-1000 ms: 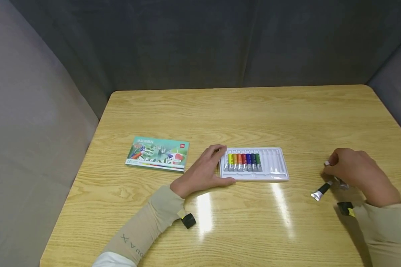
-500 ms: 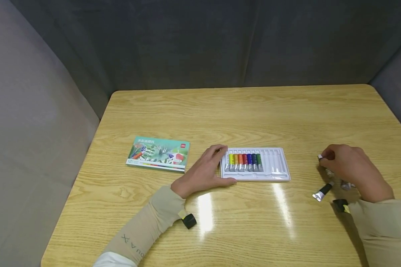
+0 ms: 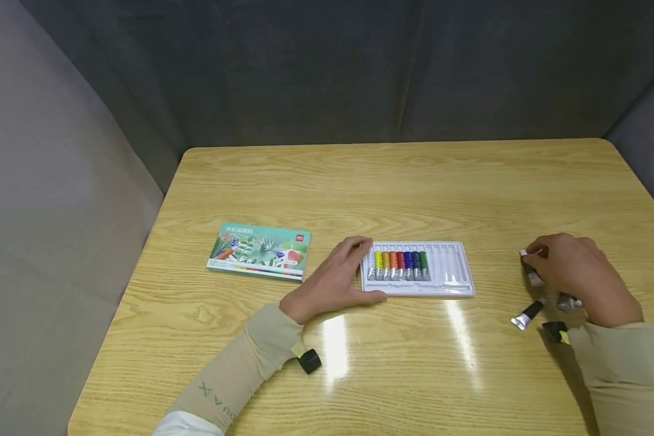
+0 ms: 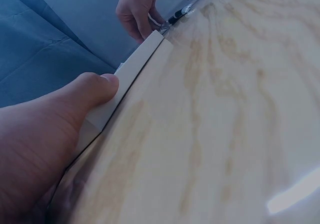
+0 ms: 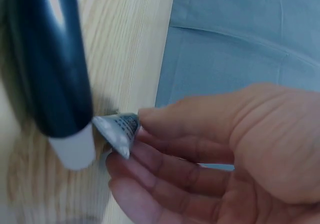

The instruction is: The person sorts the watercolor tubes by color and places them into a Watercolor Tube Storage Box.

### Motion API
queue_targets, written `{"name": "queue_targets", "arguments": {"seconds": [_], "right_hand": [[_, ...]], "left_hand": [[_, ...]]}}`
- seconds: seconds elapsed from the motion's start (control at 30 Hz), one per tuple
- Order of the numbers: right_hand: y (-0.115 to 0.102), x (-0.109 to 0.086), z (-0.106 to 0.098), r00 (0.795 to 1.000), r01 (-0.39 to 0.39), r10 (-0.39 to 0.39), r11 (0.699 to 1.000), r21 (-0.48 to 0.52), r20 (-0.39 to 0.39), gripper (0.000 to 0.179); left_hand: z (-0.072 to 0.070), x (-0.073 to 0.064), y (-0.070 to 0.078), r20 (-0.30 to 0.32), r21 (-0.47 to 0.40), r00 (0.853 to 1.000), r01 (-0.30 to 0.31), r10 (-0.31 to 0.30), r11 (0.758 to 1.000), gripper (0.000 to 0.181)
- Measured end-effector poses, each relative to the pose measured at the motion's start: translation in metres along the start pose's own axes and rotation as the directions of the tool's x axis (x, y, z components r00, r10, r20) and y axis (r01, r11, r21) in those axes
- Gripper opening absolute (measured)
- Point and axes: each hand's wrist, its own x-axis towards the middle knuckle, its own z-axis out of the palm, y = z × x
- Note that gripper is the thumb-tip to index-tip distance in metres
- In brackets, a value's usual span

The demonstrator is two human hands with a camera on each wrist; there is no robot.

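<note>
A white plastic tray lies mid-table with several coloured paint tubes lined up in its left part; its right slots hold none. My left hand grips the tray's left end, thumb along the front edge and fingers at the back; in the left wrist view the thumb presses its side. At the right, my right hand pinches a dark paint tube with a white cap. Its silver crimped end shows in the right wrist view. A black paint tube lies just in front.
Another silver tube lies partly under the right hand. A green paint box with a printed plant picture lies left of the tray. Dark curtains stand behind the wooden table.
My right hand has shifted a little left and away from me, bringing the pinched tube out from among the others. My left hand stays on the tray.
</note>
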Motion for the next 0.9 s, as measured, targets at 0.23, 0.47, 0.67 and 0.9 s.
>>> {"name": "queue_targets", "arguments": {"seconds": [0.23,0.47,0.67,0.9], "right_hand": [[-0.002,0.005,0.002,0.999,-0.006,0.005,0.999,0.031,0.038,0.051],[-0.009,0.009,0.002,0.999,0.013,-0.014,1.0,0.016,0.039,0.041],[-0.024,0.012,0.002,0.999,0.018,-0.02,0.999,0.041,0.041,0.039],[-0.048,0.015,0.003,0.999,0.051,-0.052,0.996,0.075,0.01,0.039]], "left_hand": [[-0.001,0.0,0.0,0.0,0.003,1.0,0.0,0.0,1.0,0.109],[-0.001,0.0,0.001,0.002,-0.003,1.0,-0.003,0.003,1.0,0.109],[-0.001,0.0,0.001,0.004,-0.004,1.0,-0.007,0.007,1.0,0.109],[0.0,0.001,0.0,0.003,-0.009,1.0,-0.002,0.002,1.0,0.109]]}}
